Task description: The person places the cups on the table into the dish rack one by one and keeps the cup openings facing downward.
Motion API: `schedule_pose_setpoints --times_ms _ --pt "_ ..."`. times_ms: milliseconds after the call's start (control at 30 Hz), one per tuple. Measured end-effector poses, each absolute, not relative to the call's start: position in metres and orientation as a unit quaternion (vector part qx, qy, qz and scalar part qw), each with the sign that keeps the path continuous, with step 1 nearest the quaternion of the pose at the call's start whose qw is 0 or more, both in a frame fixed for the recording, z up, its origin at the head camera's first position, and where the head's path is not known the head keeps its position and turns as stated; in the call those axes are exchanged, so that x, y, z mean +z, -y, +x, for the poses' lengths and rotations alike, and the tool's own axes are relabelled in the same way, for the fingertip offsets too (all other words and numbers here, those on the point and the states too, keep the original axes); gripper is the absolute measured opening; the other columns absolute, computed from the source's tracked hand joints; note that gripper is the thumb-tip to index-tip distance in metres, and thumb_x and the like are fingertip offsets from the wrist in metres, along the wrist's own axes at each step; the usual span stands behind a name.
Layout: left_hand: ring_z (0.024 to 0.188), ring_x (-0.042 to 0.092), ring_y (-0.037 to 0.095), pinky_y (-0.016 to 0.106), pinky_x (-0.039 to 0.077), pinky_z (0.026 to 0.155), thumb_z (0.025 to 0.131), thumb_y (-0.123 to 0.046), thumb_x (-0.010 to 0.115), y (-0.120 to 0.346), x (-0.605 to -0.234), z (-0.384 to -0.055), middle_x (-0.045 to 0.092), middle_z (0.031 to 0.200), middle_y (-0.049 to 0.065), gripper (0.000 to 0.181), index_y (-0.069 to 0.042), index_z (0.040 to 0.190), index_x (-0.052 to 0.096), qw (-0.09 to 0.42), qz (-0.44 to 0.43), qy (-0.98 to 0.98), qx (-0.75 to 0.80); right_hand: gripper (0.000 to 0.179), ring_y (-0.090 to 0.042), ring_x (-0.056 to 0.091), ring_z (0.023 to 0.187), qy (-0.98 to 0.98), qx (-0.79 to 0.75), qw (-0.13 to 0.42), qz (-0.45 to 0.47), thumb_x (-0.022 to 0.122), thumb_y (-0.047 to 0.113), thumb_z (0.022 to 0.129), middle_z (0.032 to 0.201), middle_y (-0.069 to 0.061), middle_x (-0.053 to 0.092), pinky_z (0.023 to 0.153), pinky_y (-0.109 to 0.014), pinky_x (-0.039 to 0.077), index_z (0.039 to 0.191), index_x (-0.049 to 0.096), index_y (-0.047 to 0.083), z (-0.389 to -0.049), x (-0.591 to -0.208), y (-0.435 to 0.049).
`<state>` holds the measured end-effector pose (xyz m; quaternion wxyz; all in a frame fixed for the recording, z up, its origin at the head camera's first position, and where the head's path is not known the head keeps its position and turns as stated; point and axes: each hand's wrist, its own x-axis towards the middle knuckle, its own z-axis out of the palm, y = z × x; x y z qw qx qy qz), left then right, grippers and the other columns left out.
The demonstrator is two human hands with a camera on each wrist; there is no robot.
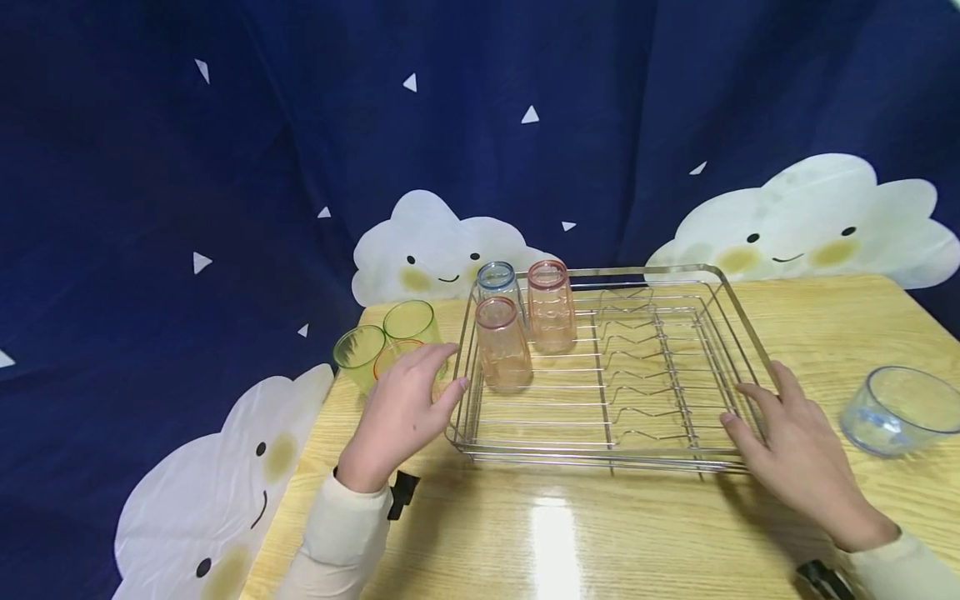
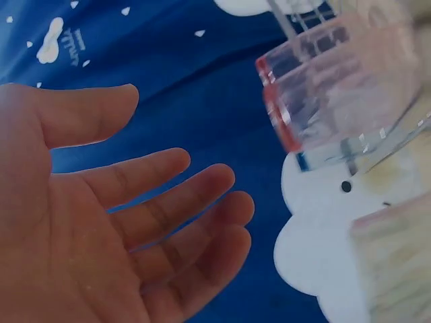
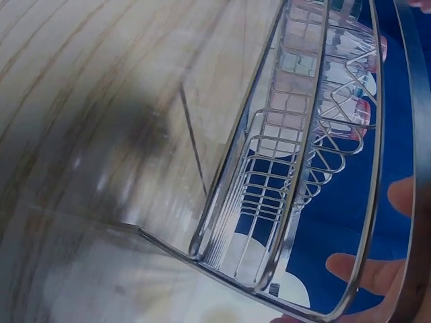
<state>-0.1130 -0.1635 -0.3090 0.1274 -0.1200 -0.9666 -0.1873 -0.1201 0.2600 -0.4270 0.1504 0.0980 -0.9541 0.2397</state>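
Left hand (image 1: 405, 408), fingers apart, and right hand (image 1: 798, 442), hold hard to tell, are seemingly positioning the silver rectangular wire rack (image 1: 602, 385); next move is probably calling for even two-ended grip.

Surface (image 1: 465, 542): carrying the rack, the cups and the bowl.
Rack (image 1: 675, 269): three glasses (image 1: 517, 333) inside, all at the left end, two behind, one before!
Left side: three cups (image 1: 390, 354) clustered, left fingers (image 1: 431, 358) near the rack's end.
Right side: right fingers (image 1: 757, 396) at the rack's rim, bowl (image 1: 900, 417) beyond.
Behind it all: the curtain (image 1: 480, 83).
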Motion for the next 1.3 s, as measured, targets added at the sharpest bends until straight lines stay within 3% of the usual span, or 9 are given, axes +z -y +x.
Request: schedule_pose_setpoints --times_ms 267,533,967,1300 --pt "0.117 0.065 0.029 0.047 0.053 0.095 0.091 -0.027 0.068 0.165 -0.342 -0.100 0.067 0.128 0.007 0.043 -0.011 0.130 0.063 0.128 -0.116 0.965 -0.196 0.054 -0.069 0.041 0.107 0.952 0.250 0.144 0.103 0.060 0.032 0.096 0.155 -0.039 0.019 0.084 -0.073 0.033 0.131 0.054 -0.008 -0.119 -0.428 -0.260" --pt "0.124 0.061 0.032 0.050 0.051 0.098 0.092 -0.031 0.068 0.167 -0.364 -0.096 0.063 0.135 0.009 0.048 -0.011 0.135 0.059 0.109 -0.089 0.967 -0.211 0.057 -0.072 0.033 0.118 0.946 0.276 0.131 0.104 0.062 0.031 0.096 0.157 -0.039 0.016 0.091 -0.078 0.027 0.135 0.050 -0.009 -0.117 -0.427 -0.261" --pt "0.126 0.059 0.032 0.051 0.049 0.101 0.094 -0.032 0.065 0.171 -0.380 -0.091 0.061 0.137 0.011 0.050 -0.007 0.137 0.058 0.097 -0.063 0.965 -0.233 0.057 -0.071 0.030 0.122 0.944 0.288 0.124 0.103 0.060 0.027 0.097 0.149 -0.046 0.024 0.096 -0.080 0.022 0.136 0.046 -0.012 -0.125 -0.419 -0.264" --pt "0.115 0.065 0.026 0.047 0.052 0.095 0.093 -0.030 0.066 0.175 -0.384 -0.091 0.063 0.135 0.009 0.047 -0.010 0.135 0.059 0.125 -0.054 0.960 -0.246 0.060 -0.073 0.028 0.123 0.944 0.287 0.127 0.098 0.061 0.027 0.096 0.153 -0.044 0.017 0.094 -0.081 0.022 0.138 0.043 -0.012 -0.127 -0.420 -0.263"
